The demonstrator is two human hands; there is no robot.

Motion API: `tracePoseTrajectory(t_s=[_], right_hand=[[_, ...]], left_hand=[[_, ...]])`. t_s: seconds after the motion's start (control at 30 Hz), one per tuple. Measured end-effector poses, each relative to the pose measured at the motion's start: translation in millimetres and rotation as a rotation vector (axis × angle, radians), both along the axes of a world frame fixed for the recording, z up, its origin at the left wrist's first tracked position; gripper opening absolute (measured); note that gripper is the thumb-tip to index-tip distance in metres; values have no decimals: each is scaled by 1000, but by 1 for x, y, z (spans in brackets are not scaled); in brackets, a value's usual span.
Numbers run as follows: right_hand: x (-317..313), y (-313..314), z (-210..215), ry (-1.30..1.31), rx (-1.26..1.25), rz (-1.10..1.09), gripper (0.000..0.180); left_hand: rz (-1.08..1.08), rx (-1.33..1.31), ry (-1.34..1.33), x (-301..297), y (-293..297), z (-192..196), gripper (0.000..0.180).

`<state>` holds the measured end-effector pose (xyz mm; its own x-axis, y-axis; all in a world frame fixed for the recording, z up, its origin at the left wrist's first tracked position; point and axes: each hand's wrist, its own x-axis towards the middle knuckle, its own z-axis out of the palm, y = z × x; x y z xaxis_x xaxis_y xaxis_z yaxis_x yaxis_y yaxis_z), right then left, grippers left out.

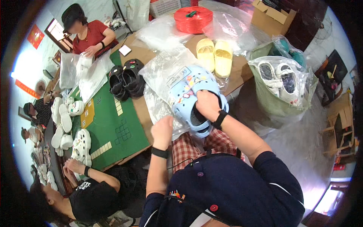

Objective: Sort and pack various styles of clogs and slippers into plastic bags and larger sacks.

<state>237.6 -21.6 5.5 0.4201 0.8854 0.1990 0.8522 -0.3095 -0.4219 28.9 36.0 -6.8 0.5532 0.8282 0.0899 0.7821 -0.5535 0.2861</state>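
Light-blue clogs [177, 99] with colourful charms and dark insoles lie over my lap at the table's edge. My right hand [208, 104] reaches into the foot opening and grips them, its fingertips hidden inside. A clear printed plastic bag [153, 73] spreads around and beyond the toes. My left hand [162, 132] is closed in a fist at the bag's near left edge, pinching the film. Black clogs [126, 79] stand left of the bag, and yellow slides [214, 56] lie past it to the right.
A green sack [264, 96] with bagged white shoes [281, 81] stands at the right. Red twine [193, 19] and a cardboard box [273, 17] are at the back. Co-workers handle white clogs [81, 146] and a plastic bag [90, 81] along the green mat [117, 132].
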Motion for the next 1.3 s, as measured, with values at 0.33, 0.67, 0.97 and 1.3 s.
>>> tracePoseTrajectory(t_s=[0.33, 0.67, 0.97, 1.3], right_hand=[[-28, 17, -25, 93, 363, 102, 14], [-31, 13, -23, 16, 448, 179, 35], [-34, 21, -10, 124, -120, 279, 27], [-13, 29, -46, 249, 588, 300, 26]], left_hand=[[-552, 441, 99, 171, 38, 97, 27], [-639, 511, 383, 236, 33, 57, 16], [-886, 494, 377, 218, 48, 67, 16], [-877, 396, 373, 193, -5, 67, 16]])
